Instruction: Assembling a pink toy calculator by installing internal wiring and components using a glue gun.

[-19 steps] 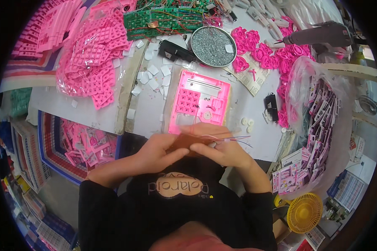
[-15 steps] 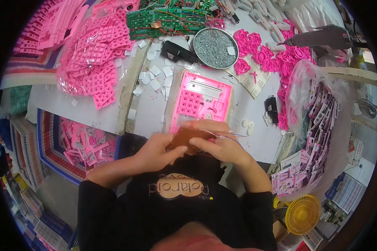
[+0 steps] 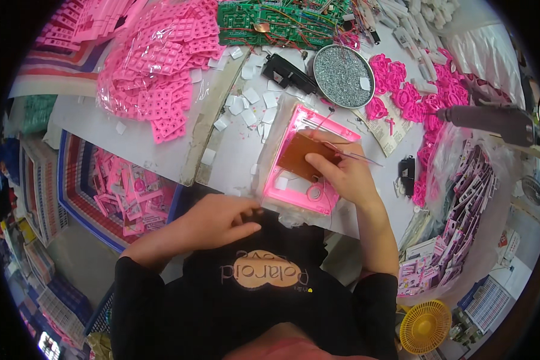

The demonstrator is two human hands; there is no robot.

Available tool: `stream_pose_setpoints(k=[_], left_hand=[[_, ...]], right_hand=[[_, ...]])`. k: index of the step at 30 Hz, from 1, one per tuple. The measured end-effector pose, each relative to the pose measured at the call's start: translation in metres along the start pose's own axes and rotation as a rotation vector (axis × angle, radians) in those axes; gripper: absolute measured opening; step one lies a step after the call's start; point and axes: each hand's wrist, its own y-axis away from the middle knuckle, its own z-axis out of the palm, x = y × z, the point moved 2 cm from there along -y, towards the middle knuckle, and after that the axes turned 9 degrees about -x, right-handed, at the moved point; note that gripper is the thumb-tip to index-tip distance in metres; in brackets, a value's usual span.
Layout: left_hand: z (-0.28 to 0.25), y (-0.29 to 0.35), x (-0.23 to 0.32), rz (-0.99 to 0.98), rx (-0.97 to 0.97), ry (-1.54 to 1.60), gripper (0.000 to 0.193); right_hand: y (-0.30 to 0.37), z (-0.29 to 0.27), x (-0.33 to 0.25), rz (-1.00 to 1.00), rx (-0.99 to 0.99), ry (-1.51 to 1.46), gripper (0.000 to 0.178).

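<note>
My right hand [image 3: 344, 171] grips a brown circuit board [image 3: 300, 157], thumb on its plain face, with thin wires trailing out to the right. The board is over a pink plastic casing [image 3: 279, 193] and hides much of it; whether the two touch I cannot tell. A round pink ring and a small white piece show in the casing's near part. My left hand [image 3: 222, 221] is off the board, at the table's front edge left of the casing. Its fingers are loosely curled and apart, holding nothing.
Behind the casing stand a round dish of small screws [image 3: 342, 75] and a black plastic part [image 3: 288, 73]. Green circuit boards [image 3: 276, 24] lie at the back, bagged pink keypads [image 3: 162, 66] at left. An electric screwdriver [image 3: 486, 123] juts in from the right, above pink parts [image 3: 408, 99].
The board has gone from both hands near my body to my right hand alone, forward over the casing. My left hand has let go and drawn back left. The whole view has shifted.
</note>
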Motion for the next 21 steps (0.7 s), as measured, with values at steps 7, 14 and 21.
stream_pose_setpoints(k=[7, 14, 21], left_hand=[[-0.028, -0.001, 0.014, 0.077, 0.244, -0.162, 0.031], [-0.038, -0.024, 0.021, 0.195, 0.375, -0.343, 0.032], [-0.022, -0.054, 0.021, 0.480, 0.348, -1.002, 0.055]], right_hand=[[-0.010, 0.002, -0.011, 0.038, 0.054, 0.402, 0.037], [-0.013, 0.006, -0.016, 0.036, 0.030, 0.572, 0.044], [-0.004, 0.004, -0.043, -0.003, 0.426, 1.000, 0.076]])
